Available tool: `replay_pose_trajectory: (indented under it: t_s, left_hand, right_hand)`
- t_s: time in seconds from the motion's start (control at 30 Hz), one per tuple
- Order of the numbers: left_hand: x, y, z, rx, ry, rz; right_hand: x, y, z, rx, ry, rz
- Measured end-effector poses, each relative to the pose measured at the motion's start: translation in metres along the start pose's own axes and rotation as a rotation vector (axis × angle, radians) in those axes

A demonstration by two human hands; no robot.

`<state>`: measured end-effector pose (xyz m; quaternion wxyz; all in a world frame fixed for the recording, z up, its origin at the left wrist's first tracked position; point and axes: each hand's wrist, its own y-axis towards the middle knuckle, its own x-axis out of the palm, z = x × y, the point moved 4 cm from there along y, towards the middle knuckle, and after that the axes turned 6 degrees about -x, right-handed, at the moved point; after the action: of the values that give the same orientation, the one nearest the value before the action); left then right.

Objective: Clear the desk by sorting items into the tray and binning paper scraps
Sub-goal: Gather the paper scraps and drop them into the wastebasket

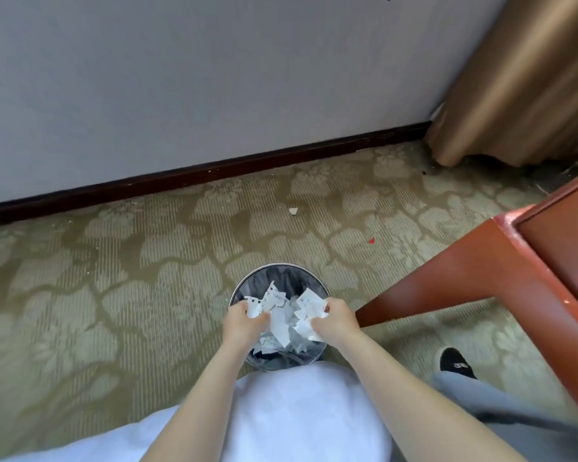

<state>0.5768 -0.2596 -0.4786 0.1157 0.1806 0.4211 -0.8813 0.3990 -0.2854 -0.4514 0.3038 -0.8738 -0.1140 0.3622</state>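
Binning step: the left hand (pixel 244 318) and right hand (pixel 334 320) are each clamped on a bunch of paper scraps (pixel 282 316), directly over the lined bin (pixel 277 273) on the carpet. Next, seemingly, both must let go; a stray scrap (pixel 293 211) lies farther off.

Carpet (pixel 80 278): olive-green with a paler leaf pattern and fine ribbed striping. Wall (pixel 181 78): plain pale grey, with a dark brown skirting board (pixel 214 168). Curtain (pixel 521 78): golden-brown, sheened. Bench (pixel 514 261): reddish-brown wood. Bin (pixel 279 278): silver-rimmed with a black liner. Paper scraps (pixel 281 315): white with faint dark markings. One white scrap (pixel 293 211) and one red fleck (pixel 371 241) on the carpet. Shoe (pixel 456 363): black with a white emblem.
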Motion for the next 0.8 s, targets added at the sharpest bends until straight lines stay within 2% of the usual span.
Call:
replay_pose_trajectory:
  t_s: [0.1,0.23,0.5,0.8]
  left_hand:
    - [0.004,0.009,-0.003,-0.043,0.041,-0.034]
    - [0.015,0.008,-0.007,-0.097,0.136,-0.189]
    - [0.009,-0.018,0.012,0.070,0.259,-0.281]
    - [-0.037,-0.094,0.065,0.412,0.432,-0.243]
  right_hand:
    - [0.013,0.015,-0.001,0.011,0.072,-0.086]
    - [0.018,0.020,0.000,0.001,0.057,-0.176]
    - [-0.001,0.000,0.003,-0.022,-0.008,-0.159]
    - [-0.070,-0.073,-0.045,-0.246,-0.128,-0.108]
